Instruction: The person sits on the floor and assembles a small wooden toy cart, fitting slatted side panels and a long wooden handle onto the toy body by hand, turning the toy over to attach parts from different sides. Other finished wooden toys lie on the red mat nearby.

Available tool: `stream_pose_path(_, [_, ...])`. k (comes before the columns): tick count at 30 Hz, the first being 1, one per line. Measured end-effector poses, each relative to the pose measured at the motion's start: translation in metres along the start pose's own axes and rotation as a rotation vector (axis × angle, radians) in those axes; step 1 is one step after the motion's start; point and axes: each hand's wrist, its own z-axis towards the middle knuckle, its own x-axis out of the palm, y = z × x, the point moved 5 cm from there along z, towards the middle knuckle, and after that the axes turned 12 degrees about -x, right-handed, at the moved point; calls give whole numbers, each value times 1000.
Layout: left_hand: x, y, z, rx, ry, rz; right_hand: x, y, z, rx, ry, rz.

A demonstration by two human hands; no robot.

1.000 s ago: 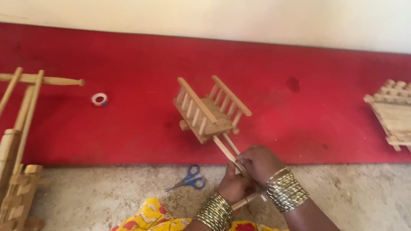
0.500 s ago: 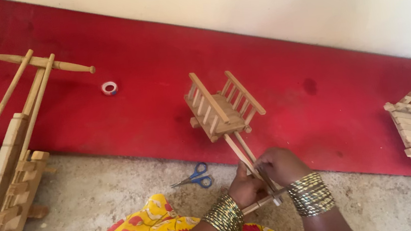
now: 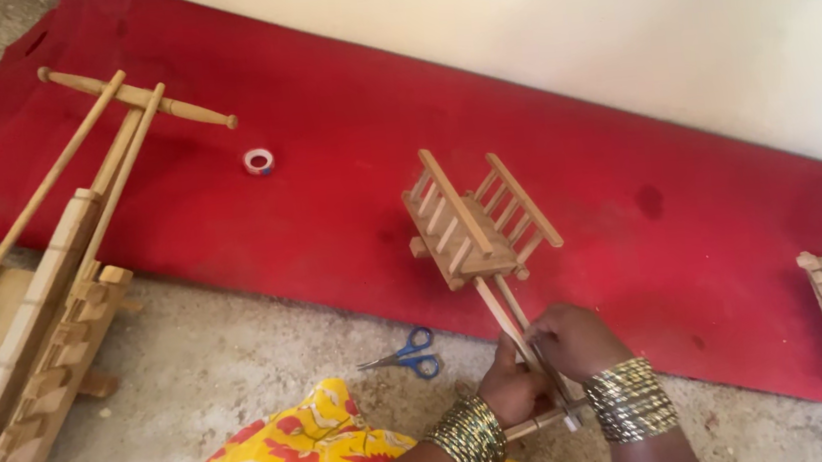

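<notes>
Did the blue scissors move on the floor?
No. The scissors lie at the same spot beside the red mat's edge; only the camera view shifted.

Before you, the concrete floor (image 3: 233,369) carries a red mat (image 3: 328,199), blue-handled scissors (image 3: 408,354) and stacked wooden frames (image 3: 30,338); a tape roll (image 3: 259,161) lies on the mat.

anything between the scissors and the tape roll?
Head view: nothing lies between the scissors and the tape roll, only red mat and bare concrete floor.
</notes>
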Motion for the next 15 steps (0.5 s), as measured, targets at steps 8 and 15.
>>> stream_pose_path(8, [11, 4, -2, -60, 54, -166, -9, 27, -2, -92, -128, 195])
stream_pose_path(15, [17, 8, 0, -114, -70, -64, 3, 11, 16, 28, -7, -15])
